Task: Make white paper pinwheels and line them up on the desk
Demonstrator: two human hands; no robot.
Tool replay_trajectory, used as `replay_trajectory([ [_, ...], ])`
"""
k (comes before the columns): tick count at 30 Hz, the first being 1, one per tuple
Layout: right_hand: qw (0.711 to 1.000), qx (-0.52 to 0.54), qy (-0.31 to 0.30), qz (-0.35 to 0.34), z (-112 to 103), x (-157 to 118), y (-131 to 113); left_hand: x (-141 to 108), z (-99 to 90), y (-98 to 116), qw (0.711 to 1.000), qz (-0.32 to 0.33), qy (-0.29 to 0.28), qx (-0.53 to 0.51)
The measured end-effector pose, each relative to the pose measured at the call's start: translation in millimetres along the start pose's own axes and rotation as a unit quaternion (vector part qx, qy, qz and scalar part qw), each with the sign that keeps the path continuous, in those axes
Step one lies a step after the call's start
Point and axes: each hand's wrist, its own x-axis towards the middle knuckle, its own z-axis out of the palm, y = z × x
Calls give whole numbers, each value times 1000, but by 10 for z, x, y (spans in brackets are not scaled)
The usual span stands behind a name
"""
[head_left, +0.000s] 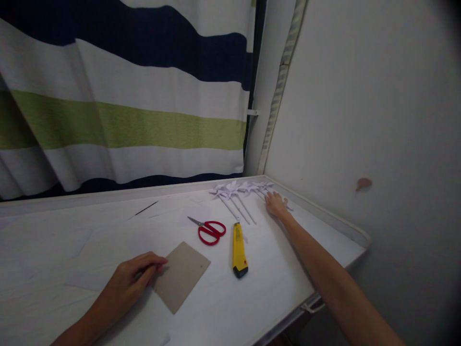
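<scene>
My left hand (139, 273) rests on the table with its fingers curled together at the left corner of a square piece of grey-brown cardboard (183, 278). Whether anything is pinched in those fingers is hidden. At the far right corner, my right hand (276, 205) is stretched out low over the table, fingers apart, beside a row of white folded-paper pinwheels (230, 190) on thin white sticks. Some sticks are partly hidden by it. Between the hands lie red-handled scissors (212, 231) and a yellow utility knife (238, 250).
The white table (288, 283) has a raised rim along its back and right sides. A thin dark stick (146, 208) lies toward the back left. A striped curtain (144, 125) hangs behind, and a white wall (360, 120) stands on the right. A metal handle (312, 306) juts from the front edge.
</scene>
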Motion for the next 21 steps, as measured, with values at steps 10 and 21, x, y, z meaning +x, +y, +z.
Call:
replay_trajectory([
  [10,999,-8,-12,-42,103,78,-53,7,14,-25,1000,-11,1,2],
  [21,998,28,-34,-51,80,105,-152,22,19,8,1000,-22,5,-11],
])
